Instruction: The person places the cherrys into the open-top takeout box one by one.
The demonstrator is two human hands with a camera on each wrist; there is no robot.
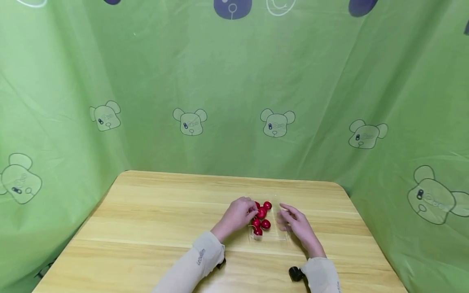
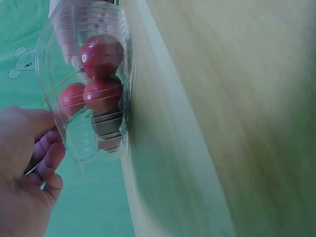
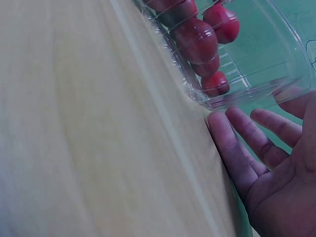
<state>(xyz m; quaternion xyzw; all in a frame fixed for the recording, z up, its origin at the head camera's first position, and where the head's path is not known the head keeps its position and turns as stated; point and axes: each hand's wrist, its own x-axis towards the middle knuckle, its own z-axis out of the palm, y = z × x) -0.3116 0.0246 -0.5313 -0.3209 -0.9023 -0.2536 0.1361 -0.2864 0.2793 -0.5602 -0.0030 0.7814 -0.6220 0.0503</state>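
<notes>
A clear plastic box [image 1: 280, 232] sits on the table with several shiny red cherries [image 1: 265, 224] grouped toward its left side. My left hand [image 1: 236, 215] reaches over the box's left rim, its thumb and fingertips pinching a cherry [image 2: 72, 98]; a thin stem [image 2: 60, 88] shows beside it in the left wrist view. The other cherries [image 3: 196, 42] lie low in the box, seen through its ribbed wall. At the right side, my right hand [image 1: 298, 226] stands with fingers extended along the outside wall, the thumb at the rim [image 3: 291, 94] in the right wrist view.
The wooden table [image 1: 146, 211] has rounded far corners. Behind it and on both sides hangs a green curtain [image 1: 227, 73] with bear-head drawings. A black wrist device [image 1: 295, 274] sits below the right sleeve, close to the tabletop.
</notes>
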